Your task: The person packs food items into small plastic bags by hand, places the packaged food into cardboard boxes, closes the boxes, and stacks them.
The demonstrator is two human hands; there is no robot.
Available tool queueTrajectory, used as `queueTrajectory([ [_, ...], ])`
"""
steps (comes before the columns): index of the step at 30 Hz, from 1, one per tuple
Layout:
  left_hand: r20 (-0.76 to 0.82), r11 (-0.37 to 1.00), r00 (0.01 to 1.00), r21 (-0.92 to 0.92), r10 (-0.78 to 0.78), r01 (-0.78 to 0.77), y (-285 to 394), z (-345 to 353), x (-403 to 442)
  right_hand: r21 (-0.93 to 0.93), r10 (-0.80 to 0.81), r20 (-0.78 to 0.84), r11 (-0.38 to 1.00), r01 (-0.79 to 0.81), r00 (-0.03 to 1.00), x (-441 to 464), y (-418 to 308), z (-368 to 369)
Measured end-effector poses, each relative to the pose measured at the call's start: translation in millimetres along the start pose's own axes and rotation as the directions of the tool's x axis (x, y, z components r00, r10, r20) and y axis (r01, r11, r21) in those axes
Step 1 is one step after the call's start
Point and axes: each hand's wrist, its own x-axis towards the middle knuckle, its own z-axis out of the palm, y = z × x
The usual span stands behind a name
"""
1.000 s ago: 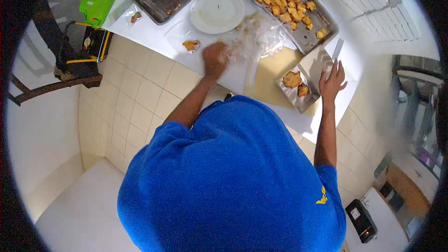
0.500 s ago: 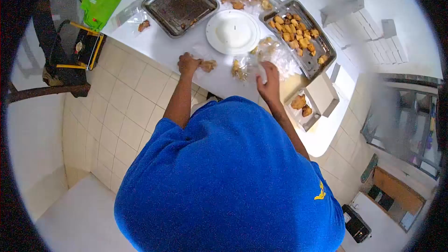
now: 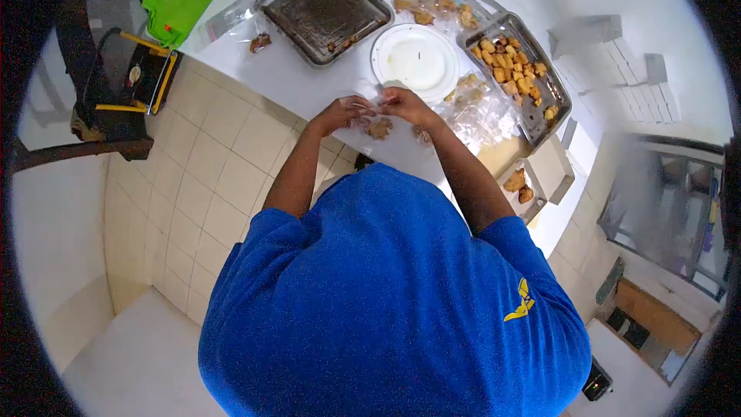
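My left hand (image 3: pixel 344 113) and my right hand (image 3: pixel 404 103) are close together at the table's near edge, below a white plate (image 3: pixel 414 62). The fingers of both are closed on clear plastic film. A brown piece of food (image 3: pixel 378 129) lies in the film just below the fingers. More crumpled clear plastic (image 3: pixel 485 116) is to the right of my right hand. Farther right stands an open carton (image 3: pixel 549 171) with two browned pieces (image 3: pixel 519 184) inside. Where the film ends is hard to tell.
A dark metal tray (image 3: pixel 324 11) lies at the back left, and a second tray (image 3: pixel 553 96) with several golden pieces at the back right. Bagged food (image 3: pixel 423 17) lies between them. A green bag (image 3: pixel 184 1) is at the far left, stacked white boxes (image 3: pixel 641 81) at the right.
My right hand has moved left from the crumpled plastic to meet my left hand, which has shifted right. Both now hold film by the food piece. The view has shifted, too.
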Motion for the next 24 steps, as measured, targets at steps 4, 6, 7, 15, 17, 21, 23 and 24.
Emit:
queueTrajectory([
  [4, 0.103, 1.000, 0.995, -0.007, 0.017, -0.016, 1, -6, 5, -0.329, 0.126, -0.085, 0.933, -0.147, 0.988, 0, -3, 7],
  [6, 0.069, 0.962, 0.987, -0.224, -0.146, 0.158, 4, -4, 5, -0.300, 0.086, -0.147, 0.945, -0.128, 0.985, 6, 17, 8],
  [7, 0.031, 0.940, 0.988, -0.302, -0.154, 0.156, -4, -4, 9, -0.286, 0.066, -0.179, 0.951, -0.116, 0.982, 8, 21, 8],
  [15, -0.278, 0.968, 0.948, 0.154, -0.152, 0.201, -30, 8, -1, 0.461, 0.322, -0.469, 0.883, -0.083, 0.822, -31, 10, 24],
  [17, -0.294, 0.932, 0.951, 0.309, -0.096, 0.190, -23, 8, 3, 0.439, 0.369, -0.385, 0.879, -0.184, 0.846, -51, 12, 26],
  [21, -0.238, 0.787, 0.961, 0.616, 0.141, 0.037, -45, 9, 18, 0.242, 0.402, -0.299, 0.909, -0.338, 0.866, -73, 4, 12],
  [23, -0.214, 0.822, 0.955, 0.568, 0.203, -0.048, -26, 10, 13, -0.379, -0.044, -0.579, 0.899, -0.221, 0.814, -77, -21, 16],
  [24, -0.203, 0.836, 0.951, 0.542, 0.233, -0.089, -12, 9, 9, -0.651, -0.305, -0.582, 0.731, -0.207, 0.753, -77, -38, 19],
])
